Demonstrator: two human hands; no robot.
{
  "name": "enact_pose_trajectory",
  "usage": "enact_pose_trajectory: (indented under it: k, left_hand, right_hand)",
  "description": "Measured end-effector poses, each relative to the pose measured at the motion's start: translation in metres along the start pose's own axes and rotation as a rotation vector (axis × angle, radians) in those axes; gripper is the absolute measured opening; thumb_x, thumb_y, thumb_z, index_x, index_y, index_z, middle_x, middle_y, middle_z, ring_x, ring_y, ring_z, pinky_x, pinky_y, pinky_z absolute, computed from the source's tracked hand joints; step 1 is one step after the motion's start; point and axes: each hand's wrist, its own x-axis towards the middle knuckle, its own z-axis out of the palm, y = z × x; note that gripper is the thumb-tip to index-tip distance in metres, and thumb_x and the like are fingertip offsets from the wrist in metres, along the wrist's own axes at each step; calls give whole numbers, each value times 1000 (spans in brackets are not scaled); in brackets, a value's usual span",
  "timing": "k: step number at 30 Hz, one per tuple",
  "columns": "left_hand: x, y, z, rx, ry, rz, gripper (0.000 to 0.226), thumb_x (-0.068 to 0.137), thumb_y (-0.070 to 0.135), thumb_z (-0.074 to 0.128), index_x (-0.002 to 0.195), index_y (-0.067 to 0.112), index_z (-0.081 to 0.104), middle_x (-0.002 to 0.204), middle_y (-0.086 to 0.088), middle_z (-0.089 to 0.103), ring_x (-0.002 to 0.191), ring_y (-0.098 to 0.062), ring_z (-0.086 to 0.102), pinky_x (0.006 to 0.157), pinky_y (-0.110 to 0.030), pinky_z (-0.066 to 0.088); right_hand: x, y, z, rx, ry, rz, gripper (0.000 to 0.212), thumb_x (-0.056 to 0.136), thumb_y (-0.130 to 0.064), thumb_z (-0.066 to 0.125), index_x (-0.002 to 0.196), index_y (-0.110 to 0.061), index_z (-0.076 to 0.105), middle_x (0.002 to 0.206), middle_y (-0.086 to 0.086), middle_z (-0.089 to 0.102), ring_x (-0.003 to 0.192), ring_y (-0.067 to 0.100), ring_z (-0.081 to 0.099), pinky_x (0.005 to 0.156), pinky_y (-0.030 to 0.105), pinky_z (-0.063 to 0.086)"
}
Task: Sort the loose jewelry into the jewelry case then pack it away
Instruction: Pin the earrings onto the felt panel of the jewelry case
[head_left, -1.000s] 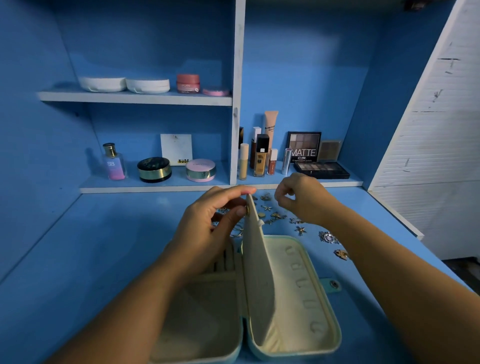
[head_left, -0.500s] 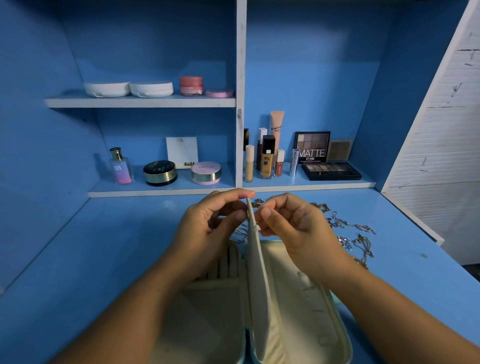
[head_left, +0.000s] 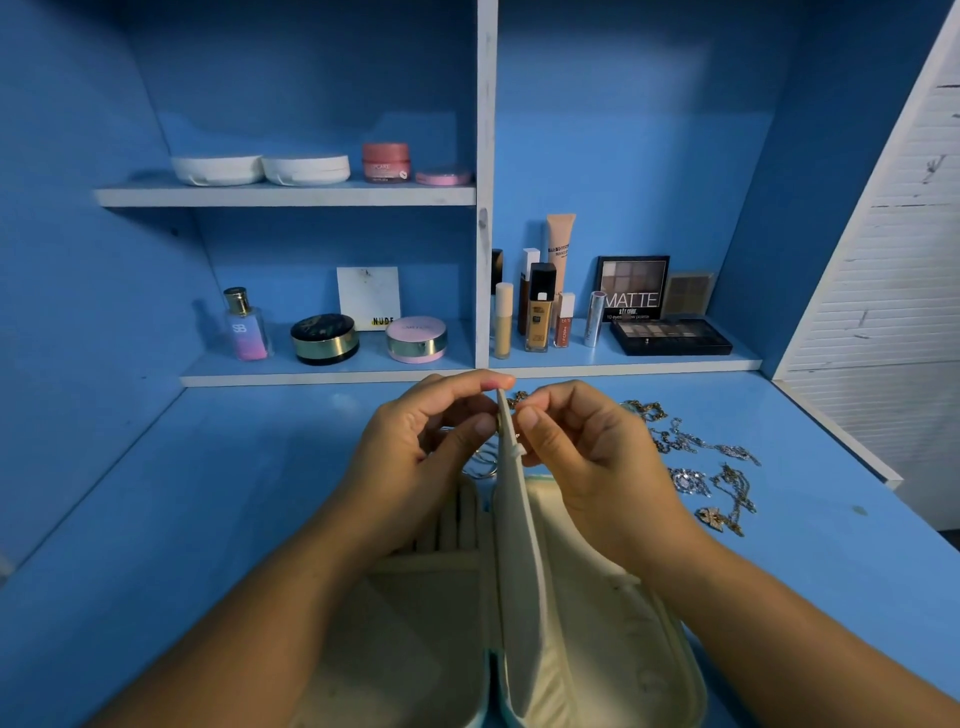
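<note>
A cream-lined jewelry case (head_left: 597, 649) lies open on the blue desk, its middle flap (head_left: 519, 525) standing upright. My left hand (head_left: 415, 457) pinches the flap's top edge between thumb and forefinger. My right hand (head_left: 587, 457) pinches a small piece of jewelry against the flap's right side; the piece is mostly hidden by my fingers. A small gold stud (head_left: 499, 424) shows on the flap's left side. Loose chains and pendants (head_left: 696, 462) lie on the desk to the right. Silver rings (head_left: 480, 465) lie just behind the case.
Behind the desk, a low shelf (head_left: 332, 375) carries a perfume bottle (head_left: 244, 325), compacts, foundation bottles (head_left: 540, 312) and eyeshadow palettes (head_left: 670, 335). An upper shelf (head_left: 285, 196) holds white cases and pink jars. A white slatted panel (head_left: 893, 260) stands at right.
My right hand came in from the loose jewelry to the flap and now pinches at its right side. My left hand has kept its hold on the flap's top.
</note>
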Motion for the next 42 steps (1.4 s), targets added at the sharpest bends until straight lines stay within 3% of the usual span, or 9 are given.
enact_pose_trajectory:
  k: [5,12,18,23,28,33,36,42]
  left_hand:
    - [0,1,0,2,-1,-9,29,87,35,61,113,49,64,105,8,71,105,-13,67,92,-37,55]
    - [-1,1,1,-5,-5,-17,29,87,35,61,113,48,64,105,9,71,106,-12,66,92,-37,54]
    - [-1,3,1,-28,-6,-14,27,86,39,62,112,46,65,104,11,71,104,-8,67,90,-27,55]
    - [-2,5,1,-40,-9,-5,27,85,39,62,109,51,65,104,9,71,103,-8,67,89,-26,55]
    - [-2,5,1,-28,-10,-17,28,88,34,62,113,48,64,106,8,71,105,-10,67,92,-34,55]
    - [-1,5,3,-18,-5,-6,29,84,44,64,111,53,63,106,6,70,107,-13,66,93,-38,55]
    - [0,4,4,-21,1,2,29,80,50,61,108,58,62,106,8,70,108,-12,65,93,-37,54]
    - [0,4,3,-18,-3,2,27,84,42,65,107,57,63,106,9,71,106,-9,66,92,-33,54]
  right_hand:
    - [0,3,2,-15,22,5,10,89,-6,56,92,2,61,74,1,64,67,6,61,69,19,53]
    - [-2,6,5,-32,34,-33,9,90,-8,56,90,0,61,71,-8,65,68,2,61,68,16,50]
    - [-2,7,6,29,41,-25,7,91,-5,53,88,-4,59,69,-9,65,68,2,62,68,17,51]
    - [-2,8,5,32,61,-22,7,91,-4,54,87,-4,60,72,-3,64,67,5,63,68,18,52]
    - [-3,7,4,32,39,-26,7,90,-6,54,88,-3,60,70,-7,65,67,4,63,67,16,51]
    - [-3,6,6,-25,45,-56,10,90,-8,55,89,0,62,67,-12,65,64,-2,60,64,11,47]
    - [-3,6,6,-92,40,-70,11,90,-12,57,89,-4,63,69,-12,66,66,0,60,66,13,48]
    - [-2,5,2,-135,13,-82,11,90,-9,57,93,-1,65,75,-2,68,70,7,63,70,19,52]
